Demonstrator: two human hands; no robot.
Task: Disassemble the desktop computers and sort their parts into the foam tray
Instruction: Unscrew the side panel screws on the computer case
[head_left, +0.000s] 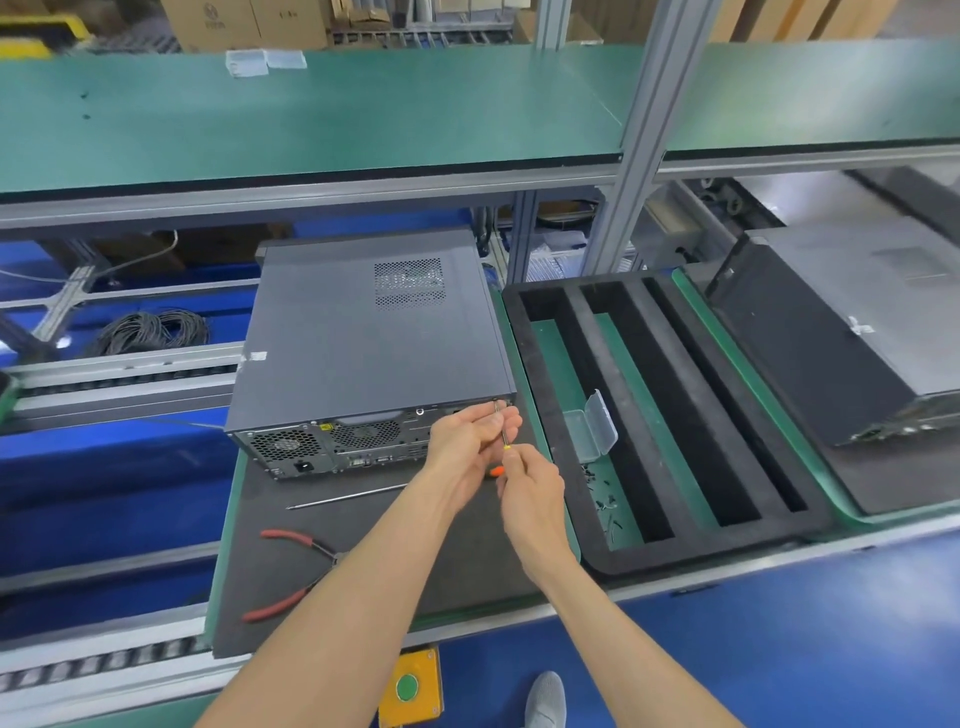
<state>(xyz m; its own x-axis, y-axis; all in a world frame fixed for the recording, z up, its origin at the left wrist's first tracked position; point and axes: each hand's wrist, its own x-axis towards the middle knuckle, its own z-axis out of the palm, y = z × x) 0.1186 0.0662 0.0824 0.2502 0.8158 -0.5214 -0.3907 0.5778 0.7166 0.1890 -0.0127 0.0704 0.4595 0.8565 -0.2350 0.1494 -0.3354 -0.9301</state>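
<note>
A desktop computer (371, 338) lies on its side on a dark mat on the counter (363, 540), its side cover still closed and its rear panel facing the worker. The right hand (530, 488) pinches the handle of a small screwdriver (503, 434), while the left hand (467, 441) curls around the shaft to steady the tip at a screw on the case's rear upper-right corner. Both hands are thus closed on the tool, not free.

Just to the right, the black foam tray (660, 415) holds almost nothing: its long slots are bare, and only a scatter of small dark screws (605, 506) and an open clear plastic box (592, 428) lie in the nearest slot. A second computer (841, 338) waits farther right, apparently untouched.

By the look of it, the job is at an early stage: the cover screws are being worked, and no internal part has been pulled or sorted. Opening the case, removing components and filling the slots all remain, as does the second machine.

Red-handled pliers (291, 571) and a thin metal rod (345, 498) rest unused on the mat.
</note>
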